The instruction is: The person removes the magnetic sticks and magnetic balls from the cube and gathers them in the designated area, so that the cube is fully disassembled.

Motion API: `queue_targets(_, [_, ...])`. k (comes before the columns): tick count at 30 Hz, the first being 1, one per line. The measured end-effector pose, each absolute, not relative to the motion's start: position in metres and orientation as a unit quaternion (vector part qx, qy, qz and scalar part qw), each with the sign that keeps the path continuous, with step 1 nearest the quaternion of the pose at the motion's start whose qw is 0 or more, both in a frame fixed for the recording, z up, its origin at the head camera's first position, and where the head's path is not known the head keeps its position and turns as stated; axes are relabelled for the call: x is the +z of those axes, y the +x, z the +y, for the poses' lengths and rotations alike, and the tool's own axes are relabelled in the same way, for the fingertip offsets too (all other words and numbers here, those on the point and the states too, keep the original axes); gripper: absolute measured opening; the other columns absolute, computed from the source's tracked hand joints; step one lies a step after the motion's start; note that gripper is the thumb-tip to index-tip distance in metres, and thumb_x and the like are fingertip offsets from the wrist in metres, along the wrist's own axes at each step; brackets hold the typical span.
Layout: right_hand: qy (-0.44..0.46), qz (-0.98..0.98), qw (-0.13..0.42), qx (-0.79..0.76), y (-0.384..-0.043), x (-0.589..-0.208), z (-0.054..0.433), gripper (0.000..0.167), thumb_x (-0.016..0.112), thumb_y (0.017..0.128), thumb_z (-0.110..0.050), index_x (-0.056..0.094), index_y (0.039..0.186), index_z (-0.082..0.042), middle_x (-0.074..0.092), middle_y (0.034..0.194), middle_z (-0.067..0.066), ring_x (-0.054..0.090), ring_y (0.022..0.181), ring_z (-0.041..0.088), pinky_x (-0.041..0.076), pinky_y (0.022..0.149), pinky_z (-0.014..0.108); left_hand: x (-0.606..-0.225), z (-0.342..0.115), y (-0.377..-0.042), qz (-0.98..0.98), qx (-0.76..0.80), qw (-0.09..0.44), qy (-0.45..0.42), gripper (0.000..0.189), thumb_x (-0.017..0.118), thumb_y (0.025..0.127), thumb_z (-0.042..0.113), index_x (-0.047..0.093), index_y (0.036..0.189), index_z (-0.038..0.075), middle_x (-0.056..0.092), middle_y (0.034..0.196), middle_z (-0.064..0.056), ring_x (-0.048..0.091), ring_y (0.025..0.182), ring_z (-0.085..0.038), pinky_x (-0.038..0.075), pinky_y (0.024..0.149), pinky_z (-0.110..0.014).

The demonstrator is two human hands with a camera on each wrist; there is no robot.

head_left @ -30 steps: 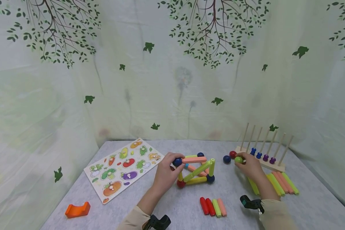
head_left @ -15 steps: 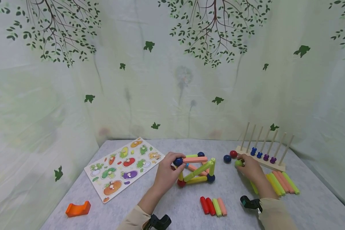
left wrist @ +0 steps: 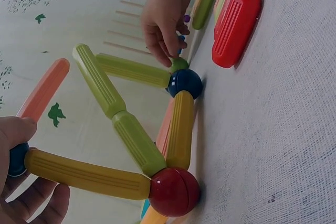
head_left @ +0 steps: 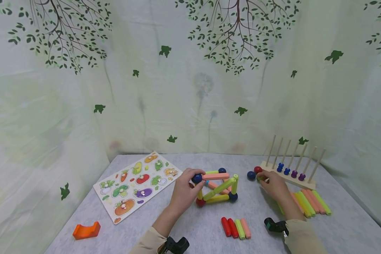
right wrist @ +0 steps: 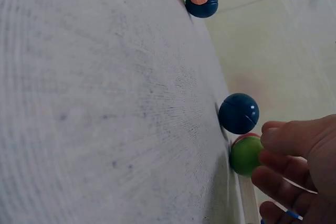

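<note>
Multicoloured plastic rod-and-ball frame (head_left: 218,189) stands on grey tabletop (head_left: 197,225), between the two hands' fingers. Left to right: orange curved block (head_left: 86,232), well left of left fingers; white board with painted vegetables (head_left: 130,192), nearer, also to their left. Left hand (head_left: 185,188): thumb and fingers pinch glossy dark blue corner ball (head_left: 197,179) of the frame; pink ribbed rod (head_left: 216,176) runs right from it. Loose ribbed rods, two red, one green, one pink (head_left: 233,228), lie nearer the person, between both sets of fingers. Loose dark blue ball (head_left: 251,175) and red ball (head_left: 258,169) are just left of right fingertips. Right hand (head_left: 275,185): curled thumb and fingers at glossy green ball (right wrist: 244,156); cannot tell whether they pinch or only touch. Pale wooden peg stand (head_left: 296,181): just right of those fingers.
</note>
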State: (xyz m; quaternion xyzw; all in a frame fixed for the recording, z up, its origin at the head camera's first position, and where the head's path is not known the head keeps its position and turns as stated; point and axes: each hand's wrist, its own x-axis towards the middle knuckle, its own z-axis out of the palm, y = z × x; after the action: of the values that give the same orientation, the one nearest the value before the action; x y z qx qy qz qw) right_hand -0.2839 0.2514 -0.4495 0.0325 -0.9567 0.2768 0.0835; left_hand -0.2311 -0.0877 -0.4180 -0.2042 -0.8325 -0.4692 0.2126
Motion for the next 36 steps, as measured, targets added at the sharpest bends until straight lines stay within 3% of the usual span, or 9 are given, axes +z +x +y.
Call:
queue_targets(8, [0.11,-0.947,0.056,0.297,-0.282,-0.443,0.241,0.021,0.064,0.095,-0.011,0.069,0.116,-0.01,0.067,0.106,0.008,0.06,0.092,0.021,0.055,0.079,0.036,-0.417,-0.088,-0.231,-0.833,-0.468,0.213,-0.204,0.024,0.074,0.09,0.014,0.069,0.113,0.018,0.064,0.103,0.003,0.059,0.087,-0.011,0.054,0.066,-0.02])
queue_targets(14, [0.221,-0.914,-0.074,0.332,-0.276,-0.436,0.219,0.028,0.071,0.092,-0.02,0.065,0.119,-0.015,0.064,0.097,0.0,0.057,0.086,0.017,0.052,0.071,0.025,-0.416,-0.088,-0.231,-0.831,-0.467,0.222,-0.206,0.023,0.074,0.09,0.014,0.069,0.112,0.019,0.065,0.104,0.002,0.058,0.086,-0.011,0.054,0.065,-0.02])
queue_targets(17, [0.237,-0.903,-0.107,0.341,-0.272,-0.436,0.208,0.028,0.074,0.09,-0.024,0.065,0.116,-0.018,0.063,0.093,-0.001,0.057,0.085,0.018,0.051,0.069,0.025,-0.415,-0.088,-0.23,-0.83,-0.467,0.223,-0.206,0.024,0.074,0.09,0.013,0.069,0.113,0.018,0.065,0.104,0.002,0.059,0.087,-0.011,0.054,0.065,-0.019])
queue_targets(25, [0.193,-0.915,-0.093,0.343,-0.27,-0.446,0.186,0.024,0.075,0.087,-0.015,0.066,0.108,-0.018,0.059,0.081,0.001,0.053,0.075,0.018,0.046,0.061,0.028,-0.418,-0.091,-0.232,-0.829,-0.466,0.231,-0.207,0.024,0.074,0.09,0.014,0.069,0.113,0.019,0.066,0.107,0.001,0.059,0.089,-0.011,0.054,0.065,-0.02])
queue_targets(36, [0.186,-0.909,-0.056,0.369,-0.266,-0.447,0.17,0.022,0.072,0.091,-0.021,0.064,0.112,-0.017,0.059,0.083,0.001,0.056,0.065,0.015,0.049,0.056,0.026,-0.418,-0.099,-0.239,-0.829,-0.47,0.234,-0.193,0.022,0.074,0.091,0.016,0.07,0.112,0.02,0.065,0.103,0.003,0.059,0.087,-0.011,0.053,0.063,-0.02])
